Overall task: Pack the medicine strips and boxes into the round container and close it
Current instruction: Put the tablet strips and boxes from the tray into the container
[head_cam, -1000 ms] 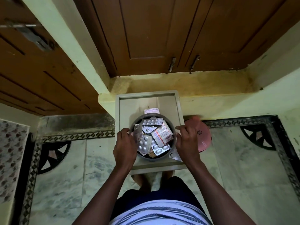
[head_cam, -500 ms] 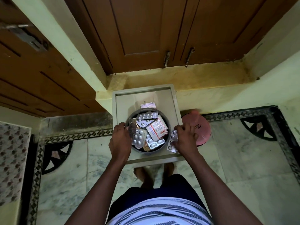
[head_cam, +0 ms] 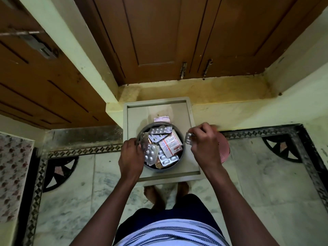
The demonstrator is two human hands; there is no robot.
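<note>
— Two hands were at work. What had the fingers hold of?

— The fingers (head_cam: 193,135) of the right hand (head_cam: 205,146) were curled and pinched a small silver blister strip (head_cam: 188,138) by its edge. That strip hung in the air just outside the rim of the round container (head_cam: 182,153), at about three o'clock from it, tilted and clear of the tray.

— And the other?

— The left hand (head_cam: 132,154) sat at nine o'clock on the container, fingers bent over its rim. They gripped a dark foil strip (head_cam: 144,140) that stood nearly upright against the inner wall. Whether they also clasped the rim itself I could not tell.

— What lay inside?

— A heap of medicine. A long silver strip (head_cam: 159,130) lay across the twelve o'clock side, a white and red box (head_cam: 170,143) lay toward two o'clock, and a strip of round tablets (head_cam: 150,154) was just beside the left hand. A strip of oblong tablets (head_cam: 166,159) lay toward six o'clock. The container stood open, with no cover on it.

— Where did it stand?

— On a pale grey tray (head_cam: 158,110), in the near half. One pale packet (head_cam: 161,119) lay on the tray just beyond the container at twelve o'clock. A pink round lid (head_cam: 224,148) lay off the tray at three o'clock, partly hidden by the right hand. The tray rested over a marble floor (head_cam: 257,183) with a dark patterned border, below brown wooden doors (head_cam: 159,32)
</note>
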